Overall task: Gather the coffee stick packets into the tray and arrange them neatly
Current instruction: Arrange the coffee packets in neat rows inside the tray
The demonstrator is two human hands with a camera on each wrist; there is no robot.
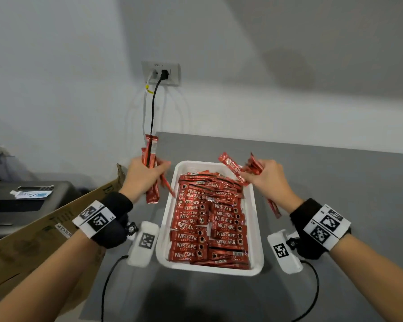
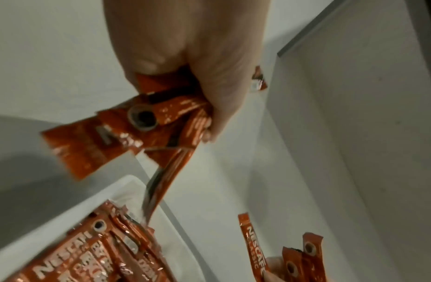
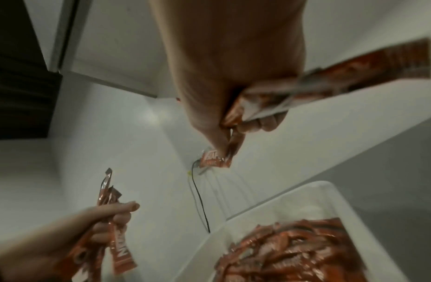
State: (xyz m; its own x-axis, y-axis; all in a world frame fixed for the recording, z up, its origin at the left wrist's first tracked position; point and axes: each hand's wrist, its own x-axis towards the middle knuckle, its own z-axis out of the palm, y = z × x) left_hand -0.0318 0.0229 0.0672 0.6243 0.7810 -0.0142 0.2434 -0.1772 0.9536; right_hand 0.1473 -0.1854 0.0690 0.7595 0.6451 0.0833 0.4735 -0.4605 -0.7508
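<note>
A white tray (image 1: 256,228) sits mid-table, filled with red coffee stick packets (image 1: 207,228): near ones in two rows, far ones piled loosely. My left hand (image 1: 147,175) hovers left of the tray's far corner and grips a bundle of packets (image 1: 150,156) held roughly upright. My right hand (image 1: 263,177), above the far right corner, grips another bunch of packets (image 1: 234,167) that fan out over the tray. In the left wrist view the fingers (image 2: 219,106) wrap the bundle (image 2: 137,126). The right wrist view shows packets (image 3: 330,76) pinched in the fingers (image 3: 260,122).
A cardboard box (image 1: 44,231) stands at the table's left edge, beside a black device (image 1: 21,201). On the wall behind, a socket (image 1: 161,73) has two cables hanging down. Grey table (image 1: 335,182) lies bare to the right of the tray.
</note>
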